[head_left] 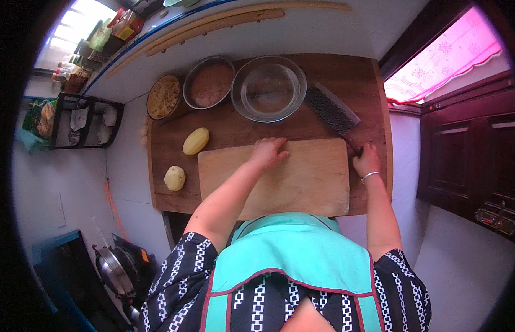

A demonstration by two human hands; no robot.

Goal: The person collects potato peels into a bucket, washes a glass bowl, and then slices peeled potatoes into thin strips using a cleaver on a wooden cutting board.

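Note:
A pale wooden cutting board (307,182) lies on a dark wooden table (174,199). My left hand (267,151) rests on the board's far edge, fingers curled over it. My right hand (367,161) is at the board's right far corner, closed on the handle of a cleaver (332,108) whose broad blade lies flat on the table, pointing away. Two peeled potatoes sit left of the board: a longer one (196,141) and a rounder one (175,178).
At the table's far side stand a clear glass bowl (268,88), a metal bowl of brownish minced stuff (208,83) and a bowl of pale shreds (164,97). A shelf rack (83,120) is at the left, a dark cabinet (467,160) at the right, a pot (114,271) below left.

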